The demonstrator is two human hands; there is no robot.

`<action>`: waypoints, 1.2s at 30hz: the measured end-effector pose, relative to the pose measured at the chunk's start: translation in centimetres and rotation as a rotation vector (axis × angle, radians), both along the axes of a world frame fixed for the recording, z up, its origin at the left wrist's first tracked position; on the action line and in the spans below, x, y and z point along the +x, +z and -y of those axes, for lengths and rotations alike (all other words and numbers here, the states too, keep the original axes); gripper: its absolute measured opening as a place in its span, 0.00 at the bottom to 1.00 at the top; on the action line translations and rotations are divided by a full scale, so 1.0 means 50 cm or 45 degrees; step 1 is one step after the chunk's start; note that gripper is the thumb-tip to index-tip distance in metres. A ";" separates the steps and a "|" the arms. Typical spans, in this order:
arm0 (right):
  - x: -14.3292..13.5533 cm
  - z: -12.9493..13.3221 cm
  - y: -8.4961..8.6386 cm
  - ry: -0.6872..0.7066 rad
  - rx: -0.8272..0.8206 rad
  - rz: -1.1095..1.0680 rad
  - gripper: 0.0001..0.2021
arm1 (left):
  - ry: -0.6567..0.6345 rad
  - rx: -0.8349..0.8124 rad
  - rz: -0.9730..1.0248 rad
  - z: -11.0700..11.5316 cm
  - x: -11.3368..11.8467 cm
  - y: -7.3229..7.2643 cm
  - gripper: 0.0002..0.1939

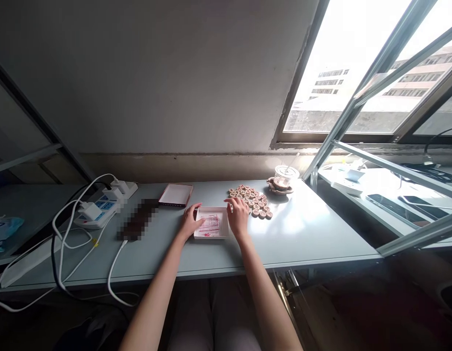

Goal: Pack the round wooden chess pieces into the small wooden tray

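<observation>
A shallow white open box (210, 237) rests on the desk in front of me, with a thin sheet printed with red lines (211, 225) lying inside it. My left hand (191, 221) grips its left side, the thumb over the rim and the fingers outside. At the right side, my right hand (239, 217) is closed around the edge, its fingertips by the far right corner. Just beyond that hand, several round wooden Chinese chess pieces (252, 199) lie spread out, engraved side up. The box's lid (176, 194) lies with its white inside facing up, behind my left hand.
A lidded plastic cup with a straw (286, 173) stands on a brown carved holder (279, 187) at the back right. Left of me are a power strip (101, 207), white cables (63, 243) and a pixelated dark object (138, 222). Metal frame bars (343, 117) rise at the right.
</observation>
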State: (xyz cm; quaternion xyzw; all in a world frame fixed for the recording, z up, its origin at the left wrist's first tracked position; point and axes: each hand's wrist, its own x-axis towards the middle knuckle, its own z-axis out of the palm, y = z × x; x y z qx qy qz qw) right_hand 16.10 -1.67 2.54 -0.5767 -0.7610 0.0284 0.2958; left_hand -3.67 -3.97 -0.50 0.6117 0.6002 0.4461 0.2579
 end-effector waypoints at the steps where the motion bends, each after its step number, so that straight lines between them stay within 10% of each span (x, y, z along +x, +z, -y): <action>1: 0.018 -0.006 0.003 -0.010 0.003 0.026 0.16 | 0.004 -0.006 0.041 -0.001 -0.001 -0.002 0.27; 14: 0.079 -0.040 0.002 0.129 -0.034 0.236 0.09 | 0.186 0.163 -0.005 -0.021 -0.008 -0.031 0.16; 26: -0.096 -0.004 0.033 0.461 -0.005 0.259 0.08 | 0.050 0.198 -0.068 -0.031 -0.015 -0.042 0.15; 36: -0.092 0.000 0.017 0.318 -0.033 0.137 0.04 | 0.014 0.067 -0.119 -0.019 -0.008 -0.022 0.20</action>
